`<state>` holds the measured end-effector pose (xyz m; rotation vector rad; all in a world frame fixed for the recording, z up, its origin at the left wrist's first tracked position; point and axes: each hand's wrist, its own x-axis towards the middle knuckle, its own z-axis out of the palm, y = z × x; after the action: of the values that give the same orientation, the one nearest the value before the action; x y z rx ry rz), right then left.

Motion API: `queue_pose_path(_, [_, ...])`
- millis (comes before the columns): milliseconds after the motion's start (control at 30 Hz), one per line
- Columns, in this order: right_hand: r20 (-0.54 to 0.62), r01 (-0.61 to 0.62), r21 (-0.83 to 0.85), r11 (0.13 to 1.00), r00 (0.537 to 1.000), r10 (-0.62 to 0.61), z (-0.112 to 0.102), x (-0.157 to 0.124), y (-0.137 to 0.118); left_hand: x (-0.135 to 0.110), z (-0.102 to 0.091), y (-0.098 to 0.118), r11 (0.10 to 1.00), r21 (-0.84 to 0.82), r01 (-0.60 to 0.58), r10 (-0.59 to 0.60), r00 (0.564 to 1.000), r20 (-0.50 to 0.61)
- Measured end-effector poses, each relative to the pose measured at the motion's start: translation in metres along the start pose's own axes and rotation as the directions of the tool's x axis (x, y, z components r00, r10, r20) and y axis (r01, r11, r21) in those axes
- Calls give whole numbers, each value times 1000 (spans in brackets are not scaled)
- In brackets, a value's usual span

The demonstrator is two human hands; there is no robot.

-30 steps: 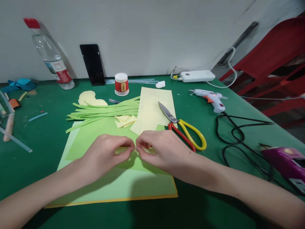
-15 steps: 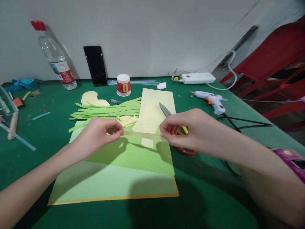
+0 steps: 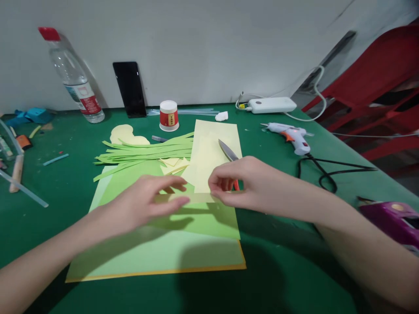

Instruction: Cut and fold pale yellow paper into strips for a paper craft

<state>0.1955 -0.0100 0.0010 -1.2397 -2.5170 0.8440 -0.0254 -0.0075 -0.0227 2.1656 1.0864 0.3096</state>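
Observation:
A pale green paper strip is stretched between my two hands above the green paper sheets. My left hand pinches its left end between thumb and fingers. My right hand pinches the right end, thumb and forefinger pressed together. My right hand covers the handles of the scissors; only the blade shows, lying on the pale yellow sheet. A pile of cut green strips lies just beyond my left hand.
A water bottle, a black phone and a small red-and-white jar stand at the back. To the right are a power bank, a white glue gun with black cord, and a purple tool. Glue sticks lie at the left edge.
My hands first pulled apart, stretching the strip out, and have since come closer together and lower over the green sheets. My left fingers have slid along the strip toward the right.

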Motion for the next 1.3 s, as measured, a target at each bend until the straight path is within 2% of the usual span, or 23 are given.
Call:
queue_pose_path(67, [-6,3,44,999,1000,-3,7,3,-1,-4,11,3,992,120,-26,26,1000,5])
queue_pose_path(167, [-30,-3,120,993,1000,7,15,8,-3,-7,18,5,989,143,-32,33,999,-2])
queue_pose_path(367, [-125,57,195,979,992,-33,25,10,-11,-6,16,13,996,76,-52,54,998,-32])
queue_pose_path(533, [-188,67,203,977,982,-28,25,8,-15,-14,15,18,972,202,-124,145,985,-93])
queue_pose_path(733, [-231,-19,217,976,970,70,3,3,-8,-22,-10,21,945,294,-144,210,955,-209])
queue_pose_path(900, [-303,-99,183,978,941,152,-17,0,1,-24,-39,21,933,357,-46,165,936,-311])
queue_pose_path(1033, [-321,-202,174,964,913,250,-28,0,12,-26,-51,16,935,353,24,112,927,-359])
queue_pose_path(1100, [-339,-257,170,951,891,302,-34,-1,19,-27,-54,13,935,351,51,91,922,-375])
queue_pose_path(1200, [-439,-335,114,935,828,350,-42,-2,29,-27,-56,9,934,346,92,62,910,-410])
queue_pose_path(1267, [-516,-339,64,939,794,322,-43,-1,32,-25,-57,8,943,315,109,25,919,-393])
queue_pose_path(1300, [-543,-303,31,953,795,270,-42,-1,31,-24,-57,7,950,290,111,5,929,-370])
